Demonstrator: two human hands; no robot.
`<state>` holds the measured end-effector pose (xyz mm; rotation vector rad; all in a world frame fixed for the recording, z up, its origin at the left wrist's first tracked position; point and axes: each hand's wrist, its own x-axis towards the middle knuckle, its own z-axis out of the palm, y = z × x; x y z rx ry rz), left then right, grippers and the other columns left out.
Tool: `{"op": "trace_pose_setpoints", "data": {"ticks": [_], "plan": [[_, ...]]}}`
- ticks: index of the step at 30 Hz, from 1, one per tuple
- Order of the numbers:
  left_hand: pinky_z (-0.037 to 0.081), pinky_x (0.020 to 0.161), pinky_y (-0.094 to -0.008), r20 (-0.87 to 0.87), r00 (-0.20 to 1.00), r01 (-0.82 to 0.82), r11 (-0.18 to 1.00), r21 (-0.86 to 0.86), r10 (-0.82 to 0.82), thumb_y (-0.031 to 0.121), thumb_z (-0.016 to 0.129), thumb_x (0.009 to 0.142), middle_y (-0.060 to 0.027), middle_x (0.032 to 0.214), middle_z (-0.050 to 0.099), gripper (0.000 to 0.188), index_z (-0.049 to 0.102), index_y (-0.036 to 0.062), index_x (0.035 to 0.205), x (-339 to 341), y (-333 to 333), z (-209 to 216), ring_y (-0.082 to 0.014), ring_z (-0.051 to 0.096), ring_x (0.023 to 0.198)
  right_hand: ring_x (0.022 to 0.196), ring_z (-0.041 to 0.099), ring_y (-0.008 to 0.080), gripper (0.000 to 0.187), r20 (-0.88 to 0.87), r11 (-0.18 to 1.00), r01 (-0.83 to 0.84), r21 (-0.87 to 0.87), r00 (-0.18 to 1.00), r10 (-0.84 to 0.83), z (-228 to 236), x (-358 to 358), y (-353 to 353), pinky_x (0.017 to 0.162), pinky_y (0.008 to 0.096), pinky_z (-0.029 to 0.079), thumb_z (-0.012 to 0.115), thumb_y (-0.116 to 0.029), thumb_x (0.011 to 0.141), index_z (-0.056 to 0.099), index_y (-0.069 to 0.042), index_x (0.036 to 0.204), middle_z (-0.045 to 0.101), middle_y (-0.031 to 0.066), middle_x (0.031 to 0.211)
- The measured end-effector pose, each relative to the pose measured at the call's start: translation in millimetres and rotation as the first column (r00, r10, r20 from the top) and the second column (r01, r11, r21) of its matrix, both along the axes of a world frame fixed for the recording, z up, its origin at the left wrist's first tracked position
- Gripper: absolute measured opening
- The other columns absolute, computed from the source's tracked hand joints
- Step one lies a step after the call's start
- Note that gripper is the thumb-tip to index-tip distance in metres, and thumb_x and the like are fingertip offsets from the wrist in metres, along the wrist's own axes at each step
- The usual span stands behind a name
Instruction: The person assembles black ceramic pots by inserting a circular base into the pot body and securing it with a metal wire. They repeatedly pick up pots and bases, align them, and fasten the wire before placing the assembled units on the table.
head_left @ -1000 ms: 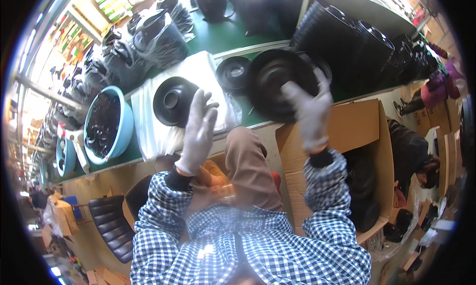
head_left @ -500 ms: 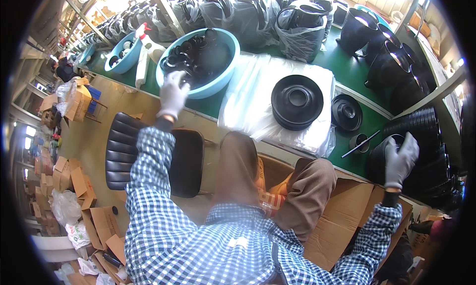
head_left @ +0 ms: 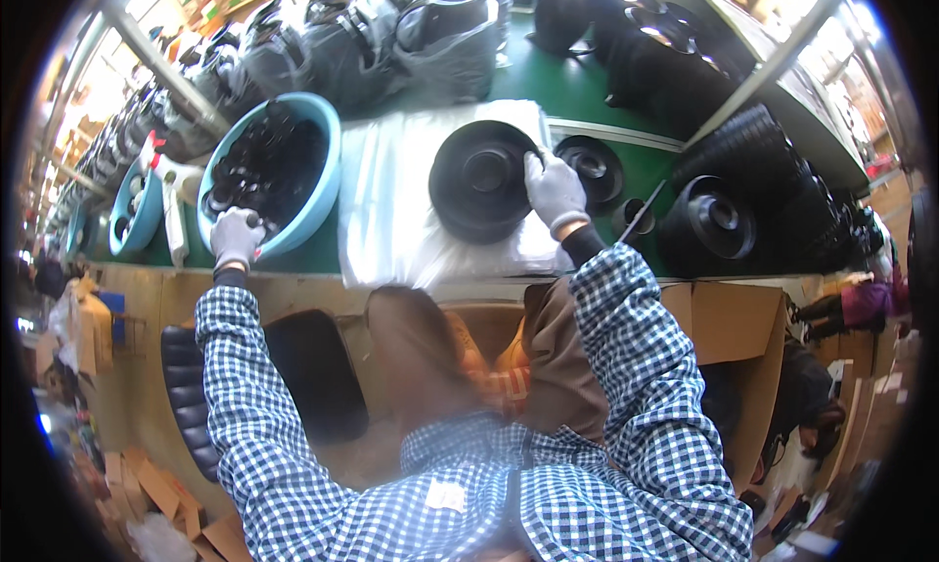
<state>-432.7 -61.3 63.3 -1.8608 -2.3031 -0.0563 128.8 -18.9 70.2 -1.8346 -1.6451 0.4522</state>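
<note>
Right hand (head_left: 554, 192) fingers grip the black cone's (head_left: 481, 179) right rim; left hand (head_left: 236, 237) fisted.

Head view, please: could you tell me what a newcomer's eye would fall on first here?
Probably the round black speaker cone lying on the white sheet at the middle of the green bench, with the gloved right hand touching its right edge. To the left, the gloved left hand rests at the rim of a light blue basin full of small black parts. Stacks of black cones crowd the right.
</note>
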Motion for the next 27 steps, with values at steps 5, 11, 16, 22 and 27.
{"op": "trace_pose_setpoints", "data": {"ticks": [5,11,16,22,27], "plan": [[0.056,0.098,-0.0432,-0.211,0.974,0.099,0.994,0.055,-0.086,0.025,0.082,0.088,-0.0069,0.104,0.079,0.021,0.086,0.0211,0.108,34,-1,31,-0.0281,0.073,0.104,0.088,0.074,0.0271,0.037,-0.455,0.985,0.073,0.155,0.891,0.006,53,38,-44,0.082,0.0405,0.057,0.062,-0.027,0.108,0.071,0.0,0.131,0.078,0.018,0.099],[0.057,0.088,-0.0356,0.695,0.528,0.186,0.865,0.466,-0.488,0.009,0.069,0.103,-0.0133,0.101,0.074,0.031,0.077,0.006,0.133,246,-70,112,-0.0242,0.071,0.097,0.112,0.064,0.0124,0.043,-0.93,1.0,0.017,-0.022,0.367,-0.027,75,60,-115,0.1,0.0285,0.052,0.066,-0.022,0.109,0.061,0.001,0.146,0.071,0.0035,0.126],[0.049,0.087,-0.0426,0.241,0.538,0.595,0.566,0.571,-0.808,0.004,0.077,0.093,-0.0068,0.087,0.064,0.038,0.078,0.0085,0.131,414,-107,128,-0.0253,0.062,0.085,0.131,0.061,0.0165,0.062,-0.989,0.975,-0.178,0.135,0.035,0.144,85,52,-173,0.115,0.0319,0.048,0.074,-0.013,0.102,0.049,0.002,0.158,0.064,0.0099,0.146],[0.038,0.12,-0.0497,0.168,0.595,0.555,0.553,0.621,-0.786,0.015,0.084,0.088,-0.0165,0.146,0.057,0.062,0.065,0.0058,0.146,469,-122,129,-0.0365,0.048,0.139,0.131,0.065,0.0194,0.07,-0.998,0.993,0.11,0.04,-0.04,0.045,101,66,-216,0.114,0.0355,0.053,0.079,0.011,0.088,0.052,0.002,0.152,0.066,0.0111,0.144],[0.051,0.111,-0.0359,0.974,0.002,0.427,0.882,0.202,-0.225,0.01,0.079,0.096,-0.016,0.141,0.065,0.071,0.045,-0.0052,0.157,470,-120,130,-0.0224,0.063,0.127,0.126,0.067,0.0201,0.061,-0.993,0.982,0.158,0.104,-0.044,0.112,106,74,-224,0.111,0.0357,0.056,0.077,0.011,0.089,0.055,0.003,0.146,0.069,0.0136,0.138]]}}
